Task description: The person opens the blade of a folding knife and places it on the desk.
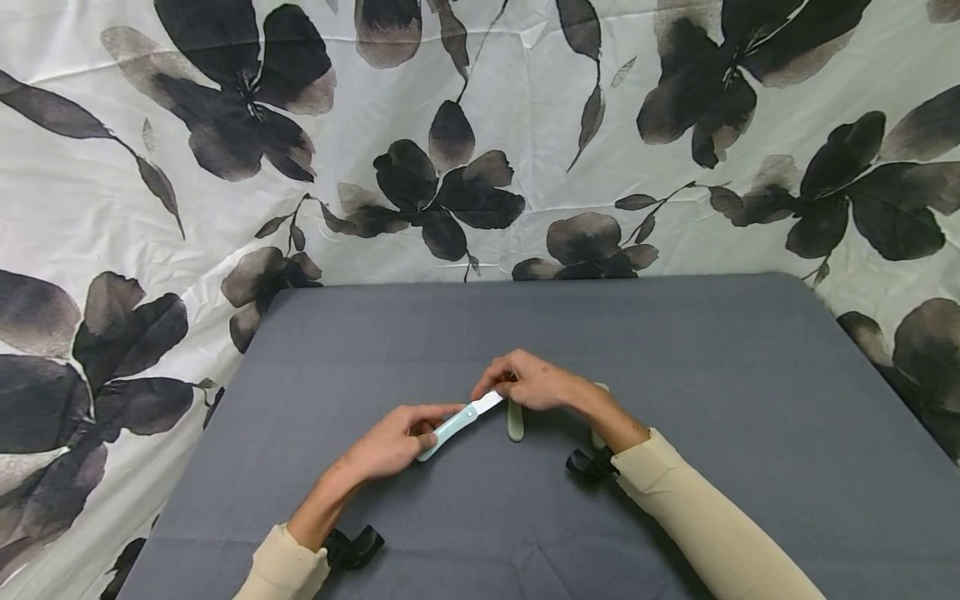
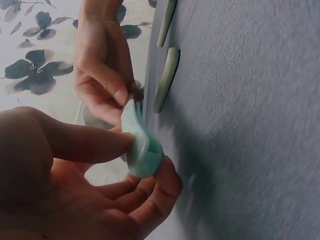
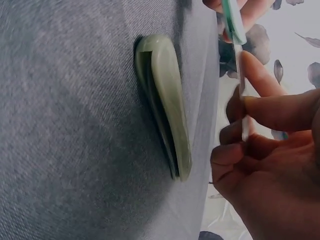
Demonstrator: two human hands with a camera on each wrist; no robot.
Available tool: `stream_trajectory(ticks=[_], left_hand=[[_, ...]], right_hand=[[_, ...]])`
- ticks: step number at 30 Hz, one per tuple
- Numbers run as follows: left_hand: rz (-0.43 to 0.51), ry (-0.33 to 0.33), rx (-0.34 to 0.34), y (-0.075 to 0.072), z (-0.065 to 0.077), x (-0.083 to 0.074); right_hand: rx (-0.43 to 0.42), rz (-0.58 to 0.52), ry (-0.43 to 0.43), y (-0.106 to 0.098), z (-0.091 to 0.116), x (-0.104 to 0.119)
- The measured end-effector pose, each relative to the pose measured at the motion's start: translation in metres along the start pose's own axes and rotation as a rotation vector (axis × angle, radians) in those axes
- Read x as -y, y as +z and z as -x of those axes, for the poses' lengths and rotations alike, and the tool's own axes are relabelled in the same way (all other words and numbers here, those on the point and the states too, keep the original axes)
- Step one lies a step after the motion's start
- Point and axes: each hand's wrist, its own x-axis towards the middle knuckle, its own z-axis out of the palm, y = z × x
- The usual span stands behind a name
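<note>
A folding knife (image 1: 452, 427) with a mint-green handle is held above the table between both hands, its white blade (image 1: 487, 402) swung out. My left hand (image 1: 392, 440) grips the handle's rear end, thumb on one face and fingers on the other. At the blade, my right hand (image 1: 531, 383) pinches with thumb and fingers, covering the tip in the head view. In the left wrist view, the slot in the handle's butt end shows. A sage-green folded knife (image 1: 515, 422) lies on the table just below the right hand; its slotted handle (image 3: 170, 95) fills the middle of the right wrist view.
Another sage-green piece (image 1: 602, 387) lies partly hidden under the right forearm. The table (image 1: 420, 333) has a grey cloth cover. Behind it hangs a white curtain (image 1: 570, 192) with dark flowers. Black camera mounts (image 1: 354, 548) sit at both wrists.
</note>
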Motion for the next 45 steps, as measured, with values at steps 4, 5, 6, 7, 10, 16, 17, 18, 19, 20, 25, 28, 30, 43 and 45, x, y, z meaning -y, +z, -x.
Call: stream_trajectory(ticks=[4,5,6,7,10,16,17,18,19,20,25,28,30,43,45], left_hand=[[0.030,0.000,-0.034,0.006,-0.005,-0.001],[0.041,0.001,-0.048,0.008,-0.006,-0.002],[0.051,0.005,-0.064,0.010,-0.007,-0.002],[0.059,0.009,-0.082,0.012,-0.008,-0.002],[0.098,0.020,-0.127,0.018,-0.010,-0.002],[0.187,0.004,-0.187,0.030,-0.004,0.001],[0.198,0.006,-0.189,0.032,-0.003,0.002],[0.207,0.010,-0.190,0.034,-0.002,0.003],[0.212,0.016,-0.190,0.035,-0.002,0.004],[0.217,0.021,-0.191,0.037,-0.001,0.004],[0.211,0.058,-0.196,0.043,-0.003,0.008],[0.197,0.059,-0.194,0.045,-0.002,0.008],[0.184,0.059,-0.196,0.046,-0.001,0.007],[0.105,0.051,-0.246,0.048,0.003,0.007],[0.075,0.062,-0.253,0.048,0.004,0.008]], right_hand=[[-0.095,-0.019,0.004,-0.005,0.002,-0.002],[-0.125,-0.036,0.007,-0.007,0.002,-0.003],[-0.153,-0.059,0.014,-0.008,0.002,-0.003],[-0.181,-0.085,0.024,-0.008,0.002,-0.004],[-0.255,-0.197,0.068,-0.007,0.001,-0.006],[-0.355,-0.439,0.127,0.008,-0.008,-0.007],[-0.370,-0.473,0.125,0.011,-0.010,-0.007],[-0.387,-0.508,0.124,0.015,-0.013,-0.008],[-0.404,-0.533,0.121,0.018,-0.015,-0.008],[-0.421,-0.555,0.117,0.021,-0.017,-0.007],[-0.517,-0.586,0.114,0.029,-0.021,-0.005],[-0.564,-0.569,0.123,0.032,-0.022,-0.004],[-0.583,-0.557,0.131,0.033,-0.023,-0.005],[-0.614,-0.510,0.183,0.040,-0.031,-0.001],[-0.618,-0.499,0.187,0.042,-0.032,0.000]])
